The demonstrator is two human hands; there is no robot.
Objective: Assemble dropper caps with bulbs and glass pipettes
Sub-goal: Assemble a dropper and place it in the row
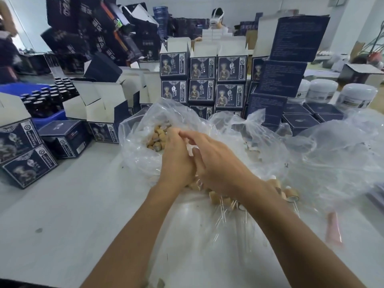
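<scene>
Centre of frame: left hand [176,156] and right hand [218,163] meet above the table [72,204], fingers curled and pressed together around a small white bulb [190,149]. The bulb shows only in the gap between the two hands, pinched by fingers of both; which hand carries most of it cannot be told. Just behind the left hand, upper centre: clear bag [143,129], open, holding tan caps [158,138]. Below and right of the right wrist: finished droppers [291,194] with tan collars, lying on clear plastic, their glass pipettes [222,213] pointing toward the lower edge. Right of centre: a second bag [257,129], contents blurred. Lower right: a pink tube [333,227] flat on the table. Upper centre: stacked dark printed boxes [202,82], some with white flaps open. Left: blue crate [49,119] of dark bottles [43,98]. Upper right: white jars [356,96].
</scene>
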